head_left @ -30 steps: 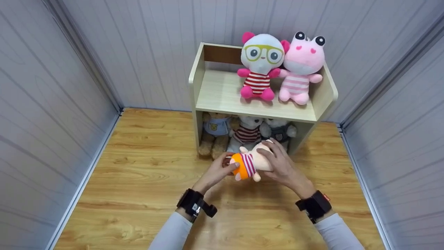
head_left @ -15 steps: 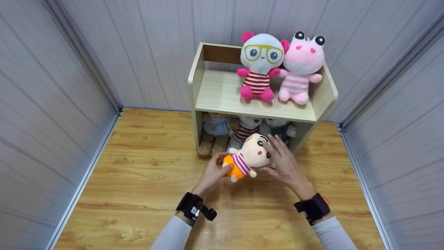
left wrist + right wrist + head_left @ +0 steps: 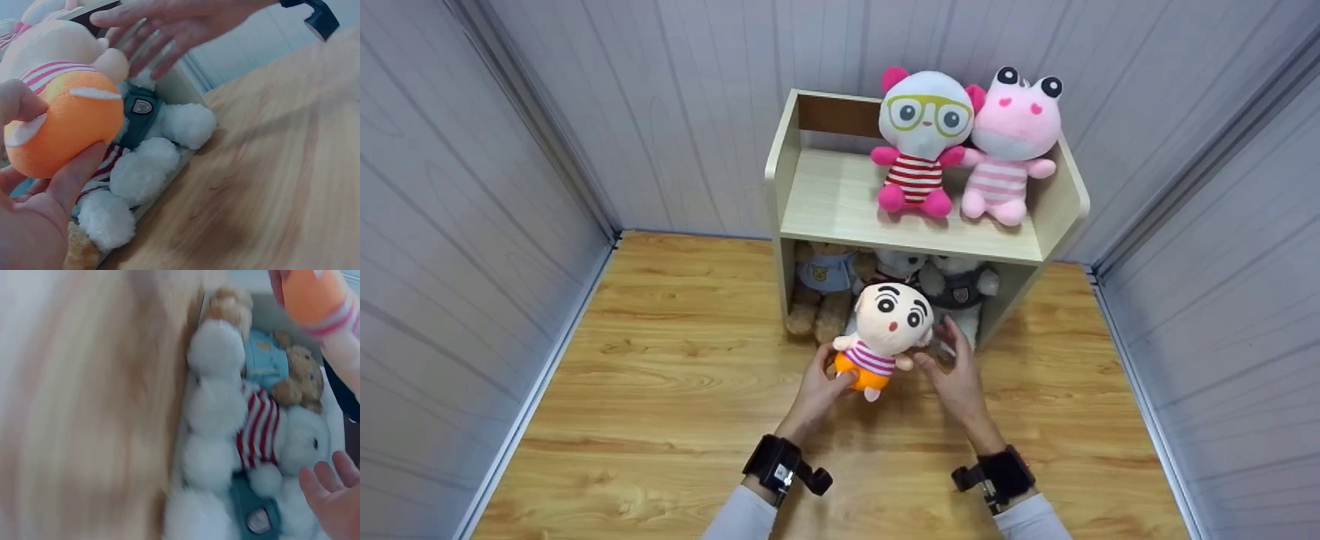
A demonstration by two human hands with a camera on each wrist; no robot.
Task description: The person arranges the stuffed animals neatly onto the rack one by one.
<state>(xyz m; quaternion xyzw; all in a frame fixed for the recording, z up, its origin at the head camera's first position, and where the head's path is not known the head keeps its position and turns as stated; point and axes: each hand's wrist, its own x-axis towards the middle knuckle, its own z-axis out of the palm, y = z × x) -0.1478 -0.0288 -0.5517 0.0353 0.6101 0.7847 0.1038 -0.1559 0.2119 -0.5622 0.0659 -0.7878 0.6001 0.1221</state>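
Observation:
A plush boy doll (image 3: 889,322) with a striped shirt and orange shorts is held upright, slightly tilted, in front of the small shelf. My left hand (image 3: 814,394) grips it by the shorts, the thumb over the front. To the doll's right my right hand (image 3: 962,382) is spread, with a gap between it and the doll in the right wrist view. From the left wrist camera, the orange shorts (image 3: 84,126) fill the near side and the right hand (image 3: 191,28) shows beyond the doll.
On the top board (image 3: 832,187) of the shelf sit a panda plush (image 3: 919,176) with glasses and a pink frog plush (image 3: 1012,139). A brown bear (image 3: 825,277), a white bear in stripes (image 3: 261,427) and one in a dark vest (image 3: 960,289) sit below. Panel walls flank the wooden floor (image 3: 675,375).
The doll has turned from lying sideways, its face hidden, to upright with its face showing. My right hand has let go of its head and drawn slightly away; the left still grips the shorts.

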